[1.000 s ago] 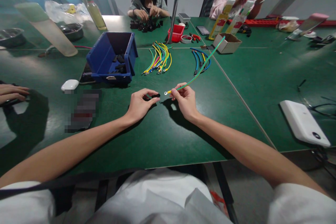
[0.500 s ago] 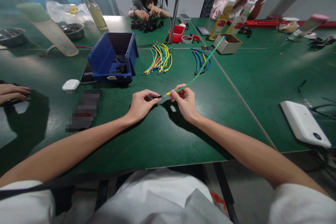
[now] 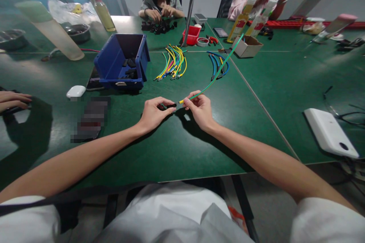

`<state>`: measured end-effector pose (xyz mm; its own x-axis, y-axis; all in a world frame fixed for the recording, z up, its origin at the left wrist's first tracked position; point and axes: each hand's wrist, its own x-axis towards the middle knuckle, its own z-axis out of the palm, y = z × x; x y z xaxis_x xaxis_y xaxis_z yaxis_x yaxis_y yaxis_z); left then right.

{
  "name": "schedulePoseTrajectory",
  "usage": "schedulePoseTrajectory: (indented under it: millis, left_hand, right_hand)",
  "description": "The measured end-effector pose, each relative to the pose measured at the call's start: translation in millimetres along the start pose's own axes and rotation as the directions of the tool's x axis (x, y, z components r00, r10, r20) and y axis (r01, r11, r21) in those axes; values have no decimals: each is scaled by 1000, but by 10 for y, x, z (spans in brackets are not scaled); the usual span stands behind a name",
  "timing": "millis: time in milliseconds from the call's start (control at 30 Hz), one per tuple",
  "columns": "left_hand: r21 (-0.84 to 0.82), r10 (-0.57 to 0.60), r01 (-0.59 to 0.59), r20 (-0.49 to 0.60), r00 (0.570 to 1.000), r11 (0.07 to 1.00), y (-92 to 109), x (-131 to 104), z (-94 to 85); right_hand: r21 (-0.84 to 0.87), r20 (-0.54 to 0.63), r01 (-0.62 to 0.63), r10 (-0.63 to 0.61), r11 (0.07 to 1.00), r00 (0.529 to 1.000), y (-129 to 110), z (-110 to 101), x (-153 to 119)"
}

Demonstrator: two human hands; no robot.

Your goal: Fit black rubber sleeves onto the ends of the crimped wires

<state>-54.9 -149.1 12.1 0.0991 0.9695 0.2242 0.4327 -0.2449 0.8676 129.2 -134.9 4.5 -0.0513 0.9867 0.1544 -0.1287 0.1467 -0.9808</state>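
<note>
Between the thumb and fingers of my left hand [image 3: 155, 114] is a small black sleeve [image 3: 171, 105], its end pointing right. My right hand [image 3: 201, 111] pinches a green wire [image 3: 219, 71] close to its yellow-collared end. The metal ring terminal at the wire's tip meets the mouth of the black sleeve; whether it is inside is too small to tell. The wire's free end rises up and to the right. Beyond my hands lie a bundle of yellow and green wires [image 3: 177, 60] and a smaller group of blue wires [image 3: 213, 66].
A blue bin [image 3: 121, 83] with black pieces stands left of the wire bundle. A phone [image 3: 92, 119] lies near my left forearm, a white power bank [image 3: 329, 133] at far right. Farther back are a red box [image 3: 191, 35], a cardboard box [image 3: 247, 48] and co-workers' hands [image 3: 161, 13].
The black sleeve in my left hand has turned so its end faces the wire. The ring terminal is now closer to it, and the gap has narrowed.
</note>
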Motion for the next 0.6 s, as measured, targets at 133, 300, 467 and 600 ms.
schedulePoseTrajectory:
  millis: [133, 300, 467, 600]
  left_hand:
    - [15, 7, -7, -8, 1000, 1000, -3, -2, 2]
    - [27, 24, -23, -32, 999, 999, 19, -12, 7]
    - [30, 33, -31, -39, 999, 999, 39, -12, 5]
    - [19, 29, -29, -29, 999, 999, 35, -9, 0]
  right_hand:
    - [-14, 3, -8, 8, 1000, 1000, -3, 2, 0]
    - [-19, 5, -2, 2, 1000, 1000, -8, -1, -7]
    - [-25, 15, 14, -13, 1000, 1000, -13, -1, -14]
    - [-40, 17, 20, -19, 999, 1000, -24, 5, -18]
